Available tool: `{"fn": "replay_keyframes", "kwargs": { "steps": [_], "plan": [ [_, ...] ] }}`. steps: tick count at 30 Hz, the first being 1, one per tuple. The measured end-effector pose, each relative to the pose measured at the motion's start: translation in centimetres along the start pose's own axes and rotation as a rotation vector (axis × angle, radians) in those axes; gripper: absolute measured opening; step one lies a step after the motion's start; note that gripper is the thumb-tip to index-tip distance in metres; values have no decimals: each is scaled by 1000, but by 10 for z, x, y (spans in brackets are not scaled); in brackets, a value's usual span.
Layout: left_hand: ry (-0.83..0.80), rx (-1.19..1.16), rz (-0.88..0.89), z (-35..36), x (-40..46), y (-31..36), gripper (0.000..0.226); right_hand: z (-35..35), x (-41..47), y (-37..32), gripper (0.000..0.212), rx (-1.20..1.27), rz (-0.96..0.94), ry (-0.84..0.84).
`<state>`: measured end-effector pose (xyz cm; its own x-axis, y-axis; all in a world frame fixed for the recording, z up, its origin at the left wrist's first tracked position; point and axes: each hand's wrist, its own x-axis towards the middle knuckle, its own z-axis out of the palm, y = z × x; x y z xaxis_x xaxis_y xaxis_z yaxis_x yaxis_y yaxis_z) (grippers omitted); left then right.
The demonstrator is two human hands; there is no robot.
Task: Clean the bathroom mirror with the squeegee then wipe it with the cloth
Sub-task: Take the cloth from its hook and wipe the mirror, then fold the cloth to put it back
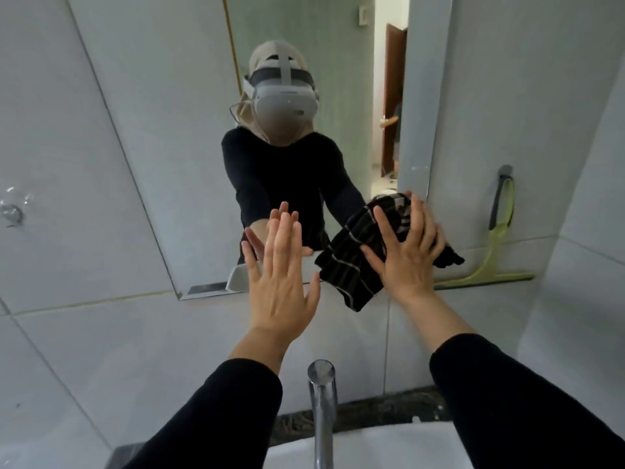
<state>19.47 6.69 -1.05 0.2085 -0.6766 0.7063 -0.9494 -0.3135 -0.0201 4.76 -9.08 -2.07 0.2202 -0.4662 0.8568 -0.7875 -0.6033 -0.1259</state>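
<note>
Spread right hand (406,252) presses cloth (351,269) — dark, pale-striped, crumpled — on mirror (189,164).

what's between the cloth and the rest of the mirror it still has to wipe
Only the left hand, pressed flat on the mirror beside the cloth that the right hand presses at the lower right corner. The glass above looks clear.

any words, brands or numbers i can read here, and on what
None can be read.
Headset in the mirror: a faint mark on its front, too blurred to read.
Cloth under the right hand: stripes only, no text.
Squeegee, tap, wall tiles: no label visible.
</note>
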Motion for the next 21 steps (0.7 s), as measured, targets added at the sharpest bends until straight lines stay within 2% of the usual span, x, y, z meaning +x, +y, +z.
{"fn": "replay_keyframes", "kwargs": {
  "steps": [7,11,17,21],
  "plan": [
    [18,-129,193,5,4,42,71,-5,-13,15,67,86,268,-58],
    [-30,-229,239,0,4,56,62,-33,-20,23,68,247,263,-106],
    [-177,-587,65,-27,-6,69,60,-95,-23,-1,58,796,271,-322],
    [-229,-926,-96,-58,-17,53,53,-134,-15,-27,49,1004,276,-569]
  ]
}}
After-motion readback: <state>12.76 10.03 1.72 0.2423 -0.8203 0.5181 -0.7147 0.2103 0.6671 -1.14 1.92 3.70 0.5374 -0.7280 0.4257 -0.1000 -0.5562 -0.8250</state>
